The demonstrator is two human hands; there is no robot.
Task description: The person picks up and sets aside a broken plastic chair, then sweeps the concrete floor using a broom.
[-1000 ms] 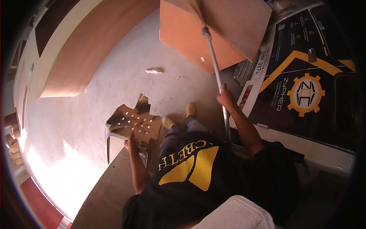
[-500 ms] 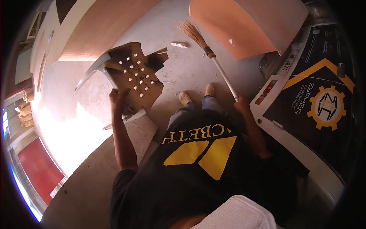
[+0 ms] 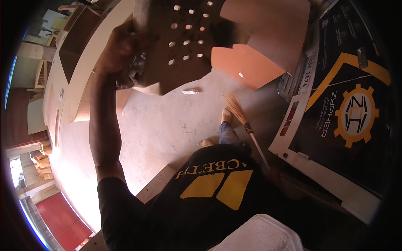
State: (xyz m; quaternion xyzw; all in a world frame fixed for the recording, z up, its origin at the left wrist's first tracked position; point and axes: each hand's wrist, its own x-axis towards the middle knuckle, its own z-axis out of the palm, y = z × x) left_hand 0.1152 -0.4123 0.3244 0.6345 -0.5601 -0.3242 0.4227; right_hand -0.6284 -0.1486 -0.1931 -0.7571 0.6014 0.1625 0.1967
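My left hand (image 3: 119, 50) is raised at the upper left, closed around the edge of a ragged, dark brown panel with rows of square holes, which looks like a broken plastic chair seat (image 3: 182, 54). It is held up off the floor, and the top of the frame cuts it off. Low at my right side, my right hand (image 3: 274, 175) is dim in shadow, closed at the upper end of the pale handle of a stick broom (image 3: 247, 126). The broom's straw bristles point away from me, beside my shoe.
Black-and-white vehicle bodywork (image 3: 318, 154) with a yellow emblem stands close on my right. Orange-brown boards (image 3: 251, 65) lean ahead. A large curved, pale panel (image 3: 83, 98) is at the left. A small crumpled scrap (image 3: 191, 90) lies on the concrete floor (image 3: 167, 121).
My left hand has lifted the broken chair seat from the floor, up and forward. My right hand has drawn back toward my side with the broom, and my feet have shifted.
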